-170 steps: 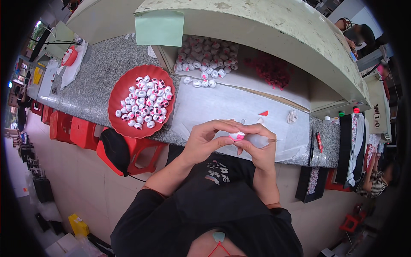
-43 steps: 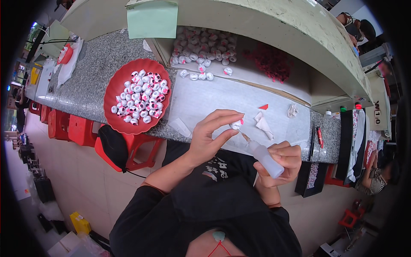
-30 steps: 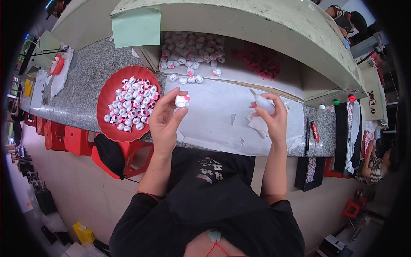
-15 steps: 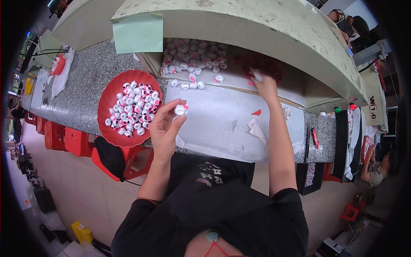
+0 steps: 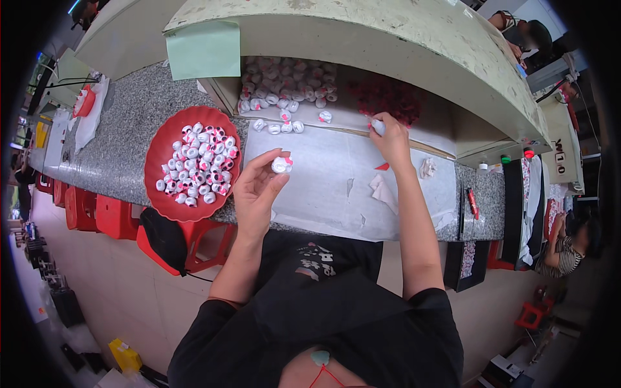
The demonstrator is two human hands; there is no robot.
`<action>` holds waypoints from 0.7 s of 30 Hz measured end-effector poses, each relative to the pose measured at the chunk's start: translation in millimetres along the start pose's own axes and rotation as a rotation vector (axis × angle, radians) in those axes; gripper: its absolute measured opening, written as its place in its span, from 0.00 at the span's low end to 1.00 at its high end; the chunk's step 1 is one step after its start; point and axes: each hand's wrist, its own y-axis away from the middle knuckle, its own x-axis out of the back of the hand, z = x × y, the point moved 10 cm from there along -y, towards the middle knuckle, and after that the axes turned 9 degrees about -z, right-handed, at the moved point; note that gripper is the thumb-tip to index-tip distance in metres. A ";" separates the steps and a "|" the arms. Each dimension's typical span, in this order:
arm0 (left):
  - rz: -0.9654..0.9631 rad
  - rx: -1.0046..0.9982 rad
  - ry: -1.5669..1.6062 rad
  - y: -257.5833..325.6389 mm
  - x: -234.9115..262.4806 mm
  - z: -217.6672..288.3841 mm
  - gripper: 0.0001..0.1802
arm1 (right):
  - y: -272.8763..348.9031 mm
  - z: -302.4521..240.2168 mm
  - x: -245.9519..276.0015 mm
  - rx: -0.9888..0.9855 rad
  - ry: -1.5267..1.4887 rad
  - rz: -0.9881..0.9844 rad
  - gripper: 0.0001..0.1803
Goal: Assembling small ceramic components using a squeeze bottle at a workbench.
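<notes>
My left hand point(image 5: 253, 197) is closed on a small white ball-shaped figure point(image 5: 282, 165) with a bright pink patch, pinched between thumb and fingers above the white sheet point(image 5: 310, 184). Farther off, my right hand point(image 5: 394, 143) grips a small white tube point(image 5: 378, 127), its end pointing away; the fingers hide most of it. Beyond that hand, under the shelf, lies a heap of dark pink pieces point(image 5: 394, 103). Left of the sheet, a red scalloped bowl point(image 5: 155, 152) holds many similar figures, some with black and pink marks.
More white figures point(image 5: 284, 84) crowd the shelf space, with several in a row at the sheet's far edge. The shelf front point(image 5: 362, 45) overhangs the work surface. Crumpled tissue point(image 5: 383, 193) and a red scrap point(image 5: 382, 167) lie on the sheet. A red marker-like item point(image 5: 473, 204) lies right.
My right hand has drawn back from the pink heap toward me and slightly left, still gripping the white tube. My left hand, holding the figure, has shifted slightly right.
</notes>
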 end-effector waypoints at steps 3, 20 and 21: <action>-0.027 0.032 0.074 -0.3 -11.6 -7.8 0.21 | 20.3 -8.1 7.2 0.136 -0.184 0.098 0.07; -0.141 0.200 0.245 11.1 -60.2 -32.3 0.20 | 109.4 -86.4 -4.8 -0.236 -1.404 -0.210 0.06; -0.160 0.176 0.216 10.8 -61.0 -27.6 0.20 | 109.9 -86.4 4.0 -0.240 -1.332 -0.153 0.06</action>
